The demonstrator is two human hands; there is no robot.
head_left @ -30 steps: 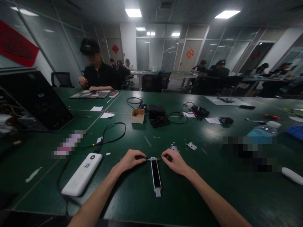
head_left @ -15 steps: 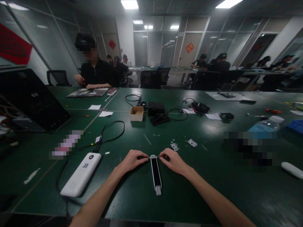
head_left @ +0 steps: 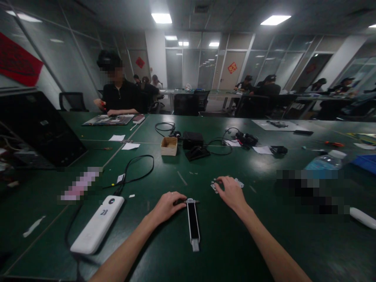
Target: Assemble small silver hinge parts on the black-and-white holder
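A narrow white-edged device with a dark face [head_left: 193,221] lies on the green table, a small crossbar at its far end and a grey tab at its near end. My left hand [head_left: 169,206] has its fingers closed on the left end of that crossbar. Farther right, my right hand [head_left: 231,192] reaches over small metal plates [head_left: 239,182] and rings, its thumb and forefinger apart near the rings. No object shows between those fingertips.
A white power bank [head_left: 98,225] with a black cable lies left. Beyond are an open cardboard box [head_left: 169,146], a black box [head_left: 192,140], and cables. A bottle [head_left: 326,163] stands right. Across the table a person [head_left: 120,94] works over a flat panel.
My right hand has let go of the crossbar's right end and moved right and away from me to the small metal parts. My left hand stays at the crossbar. The view has tilted slightly up.
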